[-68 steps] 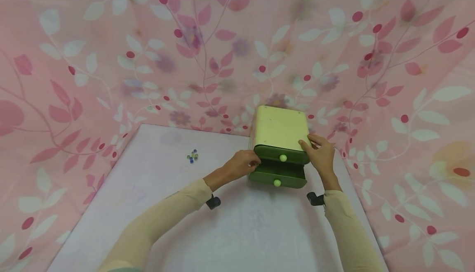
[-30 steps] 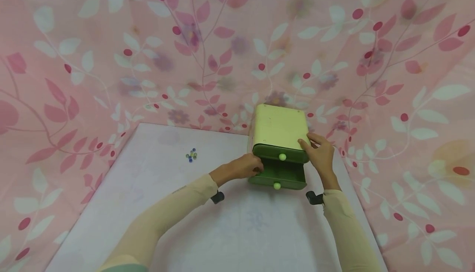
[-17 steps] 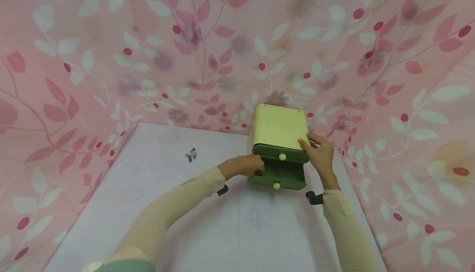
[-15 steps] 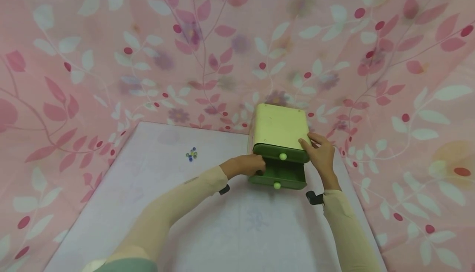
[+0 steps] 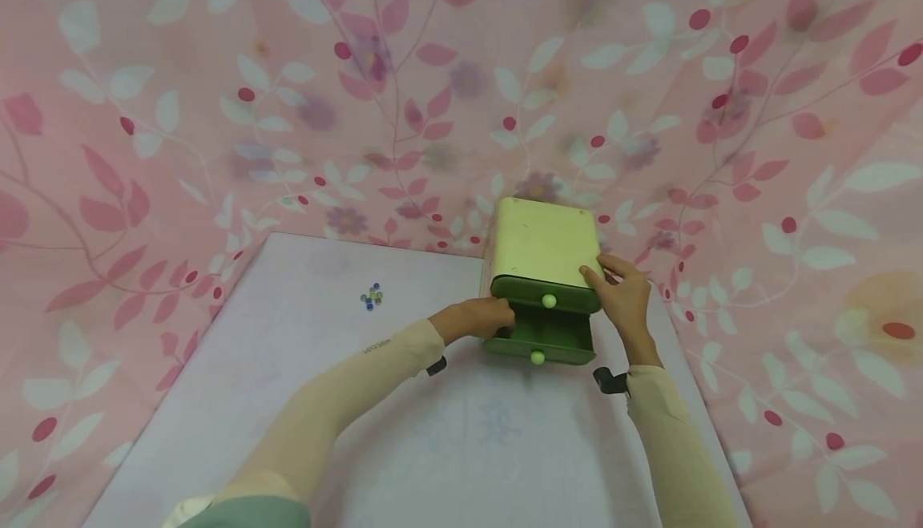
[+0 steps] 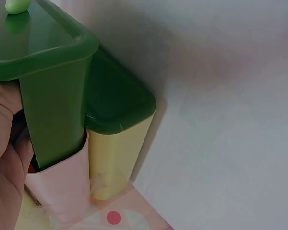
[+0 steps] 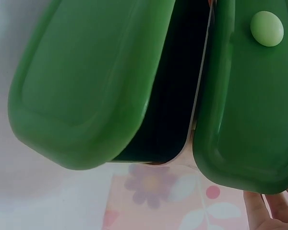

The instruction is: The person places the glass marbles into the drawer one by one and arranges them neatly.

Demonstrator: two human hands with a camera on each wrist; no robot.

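A small drawer cabinet [image 5: 546, 241] with a pale yellow top stands at the back of the table. One green drawer [image 5: 538, 352] with a round light-green knob is pulled out beneath the closed top drawer [image 5: 522, 291]. My left hand [image 5: 485, 317] reaches over the pulled-out drawer's left side, its fingers bent down inside. In the left wrist view that hand [image 6: 5, 158] is by the drawer wall; its fingertips are hidden, and I cannot tell if they hold anything. My right hand [image 5: 623, 292] holds the cabinet's front right corner, thumb on top and fingers along the side.
Several blue and green glass marbles [image 5: 372, 297] lie in a cluster on the white table [image 5: 433, 448], left of the cabinet. A pink flowered cloth [image 5: 404, 95] rises behind and on both sides. Under the pulled-out drawer, the left wrist view shows another green drawer [image 6: 117, 96].
My left hand has moved right, from the drawer's left edge to over its inside, with the fingers turned down. The right hand keeps its place on the cabinet. The marbles look the same.
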